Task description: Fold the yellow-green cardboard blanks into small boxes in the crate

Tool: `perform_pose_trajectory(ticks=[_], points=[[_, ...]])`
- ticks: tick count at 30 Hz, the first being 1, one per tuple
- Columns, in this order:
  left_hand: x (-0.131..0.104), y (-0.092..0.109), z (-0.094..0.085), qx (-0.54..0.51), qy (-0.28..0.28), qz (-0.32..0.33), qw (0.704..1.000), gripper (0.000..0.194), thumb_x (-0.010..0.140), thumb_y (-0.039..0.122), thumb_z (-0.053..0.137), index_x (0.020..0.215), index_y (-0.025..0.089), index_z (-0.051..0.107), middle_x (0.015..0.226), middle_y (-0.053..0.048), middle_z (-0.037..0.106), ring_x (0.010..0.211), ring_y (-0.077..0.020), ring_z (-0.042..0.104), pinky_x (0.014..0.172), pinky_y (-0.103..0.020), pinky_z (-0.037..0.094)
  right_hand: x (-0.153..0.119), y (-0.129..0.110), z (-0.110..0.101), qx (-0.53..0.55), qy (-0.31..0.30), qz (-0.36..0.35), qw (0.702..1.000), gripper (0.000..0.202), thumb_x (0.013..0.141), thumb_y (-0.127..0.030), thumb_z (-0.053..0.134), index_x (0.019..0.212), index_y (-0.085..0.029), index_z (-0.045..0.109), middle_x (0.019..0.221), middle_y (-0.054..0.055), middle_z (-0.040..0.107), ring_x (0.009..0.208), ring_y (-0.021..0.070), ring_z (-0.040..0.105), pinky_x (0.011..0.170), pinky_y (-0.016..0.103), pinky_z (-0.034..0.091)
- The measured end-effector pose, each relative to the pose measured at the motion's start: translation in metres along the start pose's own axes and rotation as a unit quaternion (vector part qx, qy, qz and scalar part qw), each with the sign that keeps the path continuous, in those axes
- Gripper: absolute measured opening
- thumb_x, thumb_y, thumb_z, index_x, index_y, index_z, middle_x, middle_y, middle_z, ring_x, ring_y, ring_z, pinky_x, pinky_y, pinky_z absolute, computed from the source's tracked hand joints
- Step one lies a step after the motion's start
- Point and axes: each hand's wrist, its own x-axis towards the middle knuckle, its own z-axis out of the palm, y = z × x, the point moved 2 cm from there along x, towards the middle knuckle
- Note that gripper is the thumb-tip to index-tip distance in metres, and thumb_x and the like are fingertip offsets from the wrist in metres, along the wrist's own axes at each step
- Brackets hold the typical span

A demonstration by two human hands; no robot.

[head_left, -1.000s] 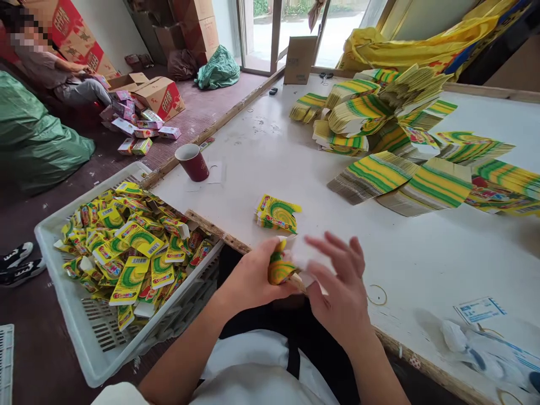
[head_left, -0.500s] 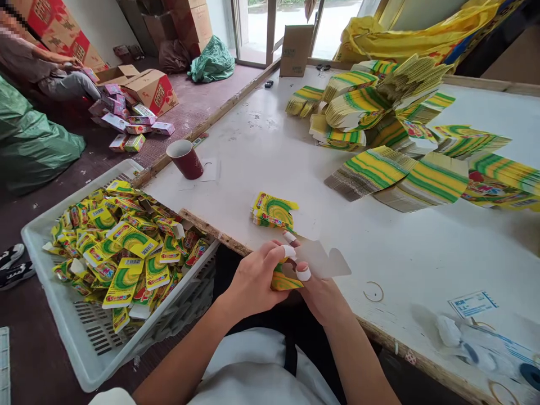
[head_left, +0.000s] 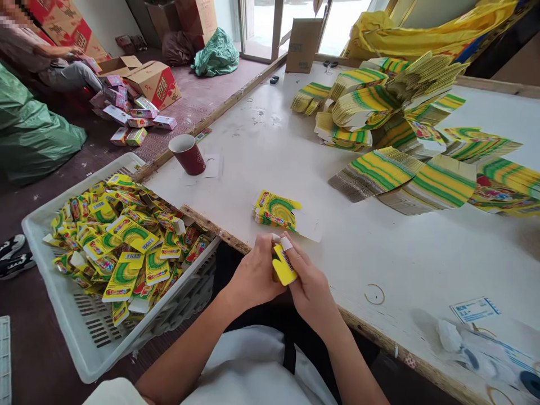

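Between my two hands, over the front edge of the table, is a small yellow carton (head_left: 284, 271) with a barcode and a rounded flap showing. My left hand (head_left: 257, 273) is closed around its left side. On the right, my right hand (head_left: 310, 284) grips it, the thumb and fingers close to the barcode. White tape wraps some fingertips. Just beyond my hands lies a short stack of flat yellow-green cartons (head_left: 276, 208). My palms hide most of the held carton.
A white plastic crate (head_left: 54, 315) full of yellow cartons stands at the left. A maroon mug (head_left: 189, 157) is near the table's left edge. Bundles of flat cartons (head_left: 383, 174) spread over the far right. A person (head_left: 63, 62) sits at the far left beside boxes.
The carton's pale open flap, which stuck out to the right, no longer shows; a yellow flap and barcode now face up. My hands have drawn closer around it.
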Motion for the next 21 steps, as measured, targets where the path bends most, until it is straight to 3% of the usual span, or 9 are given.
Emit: perform_pose_trajectory(ticks=[3, 7, 9, 11, 13, 18, 21], points=[[-0.004, 0.002, -0.011, 0.004, 0.04, -0.008, 0.999, 0.054, 0.069, 0.018, 0.066, 0.117, 0.024, 0.042, 0.113, -0.008, 0.056, 0.107, -0.0294, 0.06, 0.089, -0.047, 0.052, 0.001, 0.015, -0.002, 0.024, 0.033, 0.012, 0.999, 0.062, 0.097, -0.01, 0.042, 0.155, -0.033, 0.034, 0.153, 0.008, 0.05, 0.138, 0.0233, 0.051, 0.109, 0.042, 0.049], [-0.007, 0.002, -0.026, 0.006, 0.043, -0.027, 0.999, 0.048, 0.07, 0.024, 0.073, 0.112, 0.023, 0.049, 0.107, -0.008, 0.064, 0.104, -0.029, 0.063, 0.089, -0.045, 0.053, -0.003, 0.014, -0.002, -0.008, 0.001, -0.032, 0.999, 0.063, 0.098, -0.02, 0.051, 0.157, -0.03, 0.029, 0.162, 0.014, 0.034, 0.142, 0.0261, 0.045, 0.105, 0.041, 0.052], [-0.007, 0.002, -0.031, 0.017, 0.045, -0.028, 0.998, 0.044, 0.07, 0.03, 0.074, 0.108, 0.022, 0.053, 0.104, -0.008, 0.067, 0.1, -0.0292, 0.065, 0.087, -0.044, 0.053, -0.003, 0.01, -0.002, -0.038, -0.017, -0.046, 0.998, 0.052, 0.099, -0.017, 0.048, 0.15, -0.028, 0.043, 0.163, 0.016, 0.032, 0.141, 0.0268, 0.047, 0.098, 0.039, 0.056], [-0.007, 0.003, -0.034, 0.028, 0.052, -0.025, 0.998, 0.043, 0.071, 0.033, 0.074, 0.108, 0.021, 0.055, 0.103, -0.01, 0.069, 0.098, -0.0296, 0.067, 0.087, -0.044, 0.054, 0.001, 0.007, -0.005, -0.064, -0.028, -0.044, 0.997, 0.04, 0.099, -0.013, 0.043, 0.133, -0.025, 0.06, 0.16, 0.018, 0.037, 0.136, 0.0271, 0.053, 0.092, 0.038, 0.059], [-0.006, 0.004, -0.036, 0.025, 0.055, -0.028, 0.998, 0.046, 0.071, 0.037, 0.075, 0.109, 0.02, 0.056, 0.103, -0.01, 0.07, 0.097, -0.0292, 0.068, 0.086, -0.043, 0.055, 0.006, 0.004, -0.012, -0.074, -0.048, -0.046, 0.995, 0.03, 0.099, -0.015, 0.045, 0.118, -0.023, 0.066, 0.155, 0.02, 0.044, 0.134, 0.0279, 0.055, 0.092, 0.04, 0.059], [-0.002, 0.005, -0.039, 0.004, 0.042, -0.034, 0.999, 0.051, 0.067, 0.04, 0.079, 0.111, 0.021, 0.059, 0.102, -0.009, 0.073, 0.094, -0.0279, 0.07, 0.087, -0.041, 0.056, 0.017, 0.001, -0.027, -0.069, -0.11, -0.056, 0.99, 0.017, 0.097, -0.021, 0.055, 0.11, -0.023, 0.066, 0.145, 0.019, 0.054, 0.132, 0.0278, 0.057, 0.096, 0.042, 0.056], [0.0, 0.006, -0.038, 0.008, 0.069, -0.036, 0.997, 0.05, 0.065, 0.037, 0.079, 0.11, 0.023, 0.061, 0.102, -0.008, 0.073, 0.096, -0.0291, 0.07, 0.089, -0.042, 0.056, 0.017, 0.002, -0.021, -0.06, -0.071, -0.038, 0.995, 0.022, 0.097, -0.021, 0.051, 0.117, -0.025, 0.061, 0.144, 0.017, 0.055, 0.135, 0.0285, 0.054, 0.097, 0.045, 0.055]])
